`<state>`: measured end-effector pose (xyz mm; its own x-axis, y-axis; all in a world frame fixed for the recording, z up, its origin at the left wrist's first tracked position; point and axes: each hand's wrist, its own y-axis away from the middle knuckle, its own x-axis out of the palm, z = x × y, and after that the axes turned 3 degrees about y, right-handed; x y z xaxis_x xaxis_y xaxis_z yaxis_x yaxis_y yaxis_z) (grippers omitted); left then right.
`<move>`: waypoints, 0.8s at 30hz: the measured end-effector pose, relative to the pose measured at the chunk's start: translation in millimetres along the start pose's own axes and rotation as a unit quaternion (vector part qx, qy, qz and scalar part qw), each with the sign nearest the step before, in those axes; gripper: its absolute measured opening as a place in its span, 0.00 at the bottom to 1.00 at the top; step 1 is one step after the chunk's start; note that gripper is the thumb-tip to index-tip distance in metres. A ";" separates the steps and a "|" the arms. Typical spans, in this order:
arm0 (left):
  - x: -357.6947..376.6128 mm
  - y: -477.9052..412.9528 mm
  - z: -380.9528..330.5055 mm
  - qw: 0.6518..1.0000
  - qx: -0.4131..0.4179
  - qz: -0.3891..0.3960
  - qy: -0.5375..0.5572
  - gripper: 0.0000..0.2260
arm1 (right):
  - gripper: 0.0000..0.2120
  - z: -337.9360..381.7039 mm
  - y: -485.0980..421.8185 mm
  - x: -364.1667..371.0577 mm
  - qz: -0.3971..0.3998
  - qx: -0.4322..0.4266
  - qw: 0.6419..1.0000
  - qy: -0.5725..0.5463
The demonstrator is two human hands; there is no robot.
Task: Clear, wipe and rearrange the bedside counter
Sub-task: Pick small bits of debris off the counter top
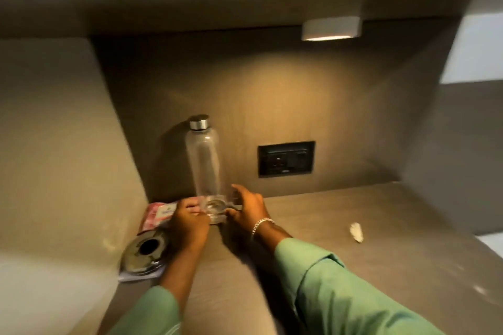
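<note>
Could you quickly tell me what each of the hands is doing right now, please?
Left hand: curled against the drinking glass; firm grip cannot be told.
Right hand: open, cupping the glass's other side.

Alcove with grey-brown back wall, wood-grain finish. Matching counter runs below it. Dark socket plate set low in the back wall. Small lamp under the overhang, lit, casting a warm patch on the wall. Left side panel plain.
</note>
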<state>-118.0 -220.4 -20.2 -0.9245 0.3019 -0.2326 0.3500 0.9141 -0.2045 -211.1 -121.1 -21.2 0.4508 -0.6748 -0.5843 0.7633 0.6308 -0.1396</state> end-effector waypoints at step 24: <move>47.4 243.6 -38.8 0.923 0.098 0.367 0.063 0.09 | 0.03 -101.1 217.0 -168.7 -0.312 0.165 0.935 -0.030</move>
<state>-82.4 27.1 -44.2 -0.4328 0.8609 -0.2673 0.8985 0.3877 -0.2060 -168.3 168.4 -33.8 -0.1120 -0.8983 -0.4249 0.9832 -0.0382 -0.1784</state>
